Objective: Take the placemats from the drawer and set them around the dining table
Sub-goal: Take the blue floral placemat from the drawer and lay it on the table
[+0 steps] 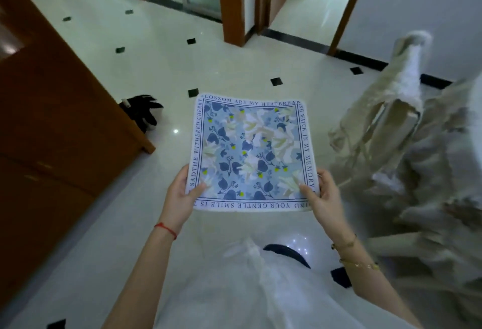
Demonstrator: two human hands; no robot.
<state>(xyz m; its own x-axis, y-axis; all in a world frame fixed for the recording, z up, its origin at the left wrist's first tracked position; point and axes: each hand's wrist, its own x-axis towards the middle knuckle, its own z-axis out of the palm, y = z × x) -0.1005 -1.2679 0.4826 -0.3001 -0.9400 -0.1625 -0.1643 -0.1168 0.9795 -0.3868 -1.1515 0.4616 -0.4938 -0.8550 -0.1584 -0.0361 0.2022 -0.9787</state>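
A square placemat [250, 151] with a blue floral print and a border of printed words is held flat in front of me, above the tiled floor. My left hand [182, 198] grips its near left corner, thumb on top. Its near right corner is pinched by my right hand [322, 195], thumb on top as well. Whether more than one mat is in the stack cannot be told. No drawer or dining table top shows clearly.
A brown wooden cabinet [52, 125] fills the left side. Chairs draped in beige cloth [391, 125] crowd the right. A black object [142, 112] lies on the floor by the cabinet. Wooden door frames [234, 5] stand ahead across the pale tiled floor [146, 62].
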